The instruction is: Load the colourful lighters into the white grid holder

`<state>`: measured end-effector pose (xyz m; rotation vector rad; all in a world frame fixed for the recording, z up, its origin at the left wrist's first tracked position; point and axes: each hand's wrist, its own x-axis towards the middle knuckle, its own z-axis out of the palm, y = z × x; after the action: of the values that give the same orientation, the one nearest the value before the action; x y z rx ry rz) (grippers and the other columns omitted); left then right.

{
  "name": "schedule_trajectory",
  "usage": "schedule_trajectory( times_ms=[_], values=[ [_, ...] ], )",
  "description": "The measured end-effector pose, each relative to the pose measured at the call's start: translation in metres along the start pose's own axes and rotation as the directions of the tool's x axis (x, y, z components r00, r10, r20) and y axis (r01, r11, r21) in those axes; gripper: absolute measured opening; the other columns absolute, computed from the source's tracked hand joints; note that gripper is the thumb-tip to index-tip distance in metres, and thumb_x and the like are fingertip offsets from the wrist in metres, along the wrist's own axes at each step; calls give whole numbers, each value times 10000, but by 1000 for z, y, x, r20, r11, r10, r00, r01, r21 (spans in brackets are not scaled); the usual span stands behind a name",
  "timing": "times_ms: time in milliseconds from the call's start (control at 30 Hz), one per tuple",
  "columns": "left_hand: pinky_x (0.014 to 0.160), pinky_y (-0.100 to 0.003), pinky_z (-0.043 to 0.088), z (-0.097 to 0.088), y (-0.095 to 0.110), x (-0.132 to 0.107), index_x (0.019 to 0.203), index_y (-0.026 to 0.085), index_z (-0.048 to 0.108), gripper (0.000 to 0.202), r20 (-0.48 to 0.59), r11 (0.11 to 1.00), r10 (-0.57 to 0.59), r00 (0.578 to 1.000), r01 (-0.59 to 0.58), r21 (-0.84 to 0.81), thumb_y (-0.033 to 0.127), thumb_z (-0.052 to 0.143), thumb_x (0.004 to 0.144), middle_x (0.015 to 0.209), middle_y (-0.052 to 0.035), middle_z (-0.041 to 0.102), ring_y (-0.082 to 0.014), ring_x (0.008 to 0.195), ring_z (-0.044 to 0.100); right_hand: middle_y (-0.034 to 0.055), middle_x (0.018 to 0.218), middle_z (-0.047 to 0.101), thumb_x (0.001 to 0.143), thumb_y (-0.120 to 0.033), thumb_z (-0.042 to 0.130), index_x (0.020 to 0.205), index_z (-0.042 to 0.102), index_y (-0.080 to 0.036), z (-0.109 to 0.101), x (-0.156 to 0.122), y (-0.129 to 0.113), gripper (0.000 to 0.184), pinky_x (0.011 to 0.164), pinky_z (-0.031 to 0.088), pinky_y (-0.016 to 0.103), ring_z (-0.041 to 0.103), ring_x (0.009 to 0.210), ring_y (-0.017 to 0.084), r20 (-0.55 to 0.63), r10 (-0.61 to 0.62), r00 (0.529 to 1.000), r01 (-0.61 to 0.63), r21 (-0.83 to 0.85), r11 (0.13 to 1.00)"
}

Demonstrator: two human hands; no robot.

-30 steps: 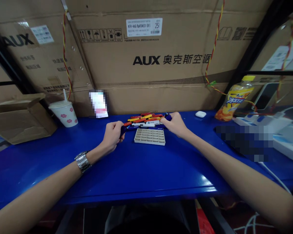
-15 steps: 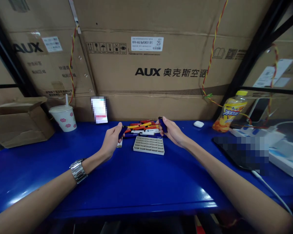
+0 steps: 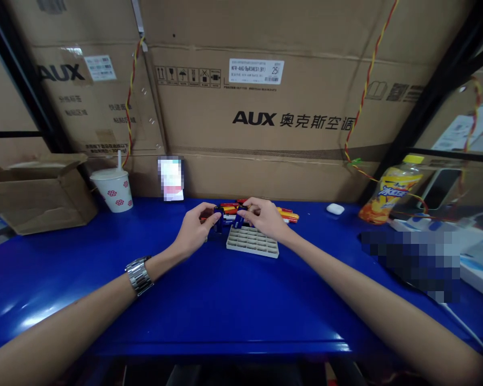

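Observation:
My left hand (image 3: 197, 228) is closed, with thumb and fingers pinching a small dark blue piece (image 3: 219, 219) held upright. Opposite it, my right hand (image 3: 265, 217) pinches another dark blue piece (image 3: 239, 219), tilted a little, above the back left of a tray. The two pieces are close together but apart; their exact kind is too blurred to tell. The off-white compartment tray (image 3: 253, 251) lies just below my right hand, which covers part of its back edge. Behind both hands lies a pile of red, orange, yellow and white pens (image 3: 287, 213), partly hidden.
Large cardboard boxes (image 3: 298, 145) wall off the back of the blue table (image 3: 241, 305). On the left stand an open carton (image 3: 44, 198), a paper cup (image 3: 115, 190) with a straw and a lit phone (image 3: 172, 179). A white earphone case (image 3: 335, 209), drink bottle (image 3: 392, 190) and cables sit right.
Both hands have come inward toward each other, each with its dark blue piece still pinched. My right hand now covers part of the tray's back edge. The view has shifted slightly.

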<state>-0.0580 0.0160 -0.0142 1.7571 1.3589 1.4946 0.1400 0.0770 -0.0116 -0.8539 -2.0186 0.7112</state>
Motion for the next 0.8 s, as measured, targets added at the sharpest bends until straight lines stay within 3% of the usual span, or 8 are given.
schedule_trajectory(
  times_ms=[167,300,400,667,800],
  values=[
    [709,-298,498,0,1,-1,910,154,631,197,3,999,29,1000,-29,42,303,624,781,828,-45,679,-166,747,616,-17,558,557,824,-388,604,746,570,-186,6,8,-7,220,530,327,267,446,501,113,-3,-46,999,44,-254,966],
    [739,-300,506,2,5,0,945,155,648,211,27,995,74,997,-75,64,301,623,796,862,-55,703,-169,768,637,3,542,576,828,-379,603,627,523,-188,7,9,-8,288,518,310,272,460,493,118,25,17,1000,-8,-341,940],
    [745,-291,508,5,8,0,967,159,658,212,59,992,96,994,-100,80,300,610,816,894,-59,712,-167,785,647,17,554,602,835,-377,590,620,510,-188,6,7,-6,297,517,340,269,507,508,129,67,49,997,-28,-280,960],
    [763,-316,523,13,9,-4,990,166,659,212,105,982,123,987,-136,128,281,602,822,901,-56,715,-173,798,655,26,633,637,819,-196,522,807,566,-157,0,4,-4,60,555,465,281,612,583,152,322,31,946,-50,52,997],
    [724,-312,526,17,5,-6,988,168,662,202,106,951,200,974,-219,219,266,612,818,897,-67,703,-175,775,650,6,624,620,750,-84,484,830,594,-145,-3,3,-9,149,568,482,273,596,583,133,367,56,928,-109,125,986]
  ],
)
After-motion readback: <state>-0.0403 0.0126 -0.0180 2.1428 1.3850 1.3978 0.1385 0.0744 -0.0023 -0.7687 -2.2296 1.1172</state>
